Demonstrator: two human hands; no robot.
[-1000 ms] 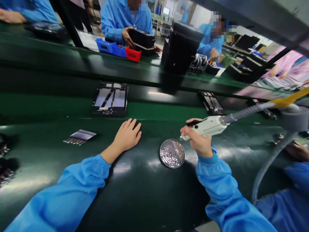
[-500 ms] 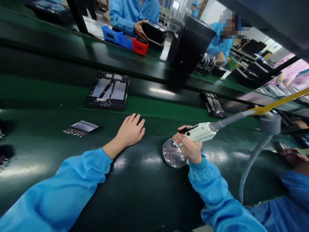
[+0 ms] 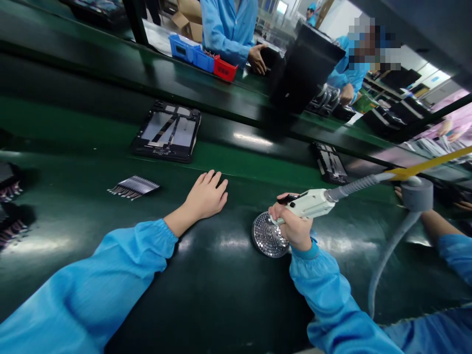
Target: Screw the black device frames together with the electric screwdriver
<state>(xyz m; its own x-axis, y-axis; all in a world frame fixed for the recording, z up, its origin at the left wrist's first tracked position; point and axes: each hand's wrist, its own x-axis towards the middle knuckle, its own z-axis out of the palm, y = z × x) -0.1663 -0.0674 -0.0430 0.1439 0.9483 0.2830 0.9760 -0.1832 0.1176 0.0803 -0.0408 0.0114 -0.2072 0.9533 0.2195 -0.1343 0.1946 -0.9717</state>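
At the far left edge, dark clusters of comb-tipped metal parts (image 3: 9, 228) are laid on a dark green conveyor belt (image 3: 206, 300). Further right, a fanned row of slender silver-and-dark metal strips (image 3: 133, 187) is placed on the belt, well apart from a left hand (image 3: 205, 196), which is laid flat on the belt in a light blue sleeve (image 3: 121, 268); its fingers are held slightly apart and are clamped on nothing. Beyond that hand, a black rectangular frame with grey panels (image 3: 166, 132) lies on the belt's far section. On a further bench, blue plastic bins (image 3: 191, 58) and a red plastic bin (image 3: 224, 69) are lined up, their labels too small to be read, and a co-worker's hand (image 3: 257, 58) is placed on a black object beside them. At centre right, a white handheld electric screwdriver (image 3: 308, 205) is gripped by the right hand (image 3: 291, 221), its fingers wrapped closely around the body. Its tip is held at the upper part of a round perforated metal screw plate (image 3: 267, 236), which lies on the belt and is studded with small silver screws; contact between tip and plate cannot be told. A grey ribbed hose (image 3: 359, 186) is run from the tool toward a grey cylindrical fitting (image 3: 417, 193) beneath a yellow strip (image 3: 427, 166). A narrower black frame (image 3: 329, 163) lies beyond, and a neighbouring worker's blue-sleeved arm (image 3: 455, 250) is seen at the far right.
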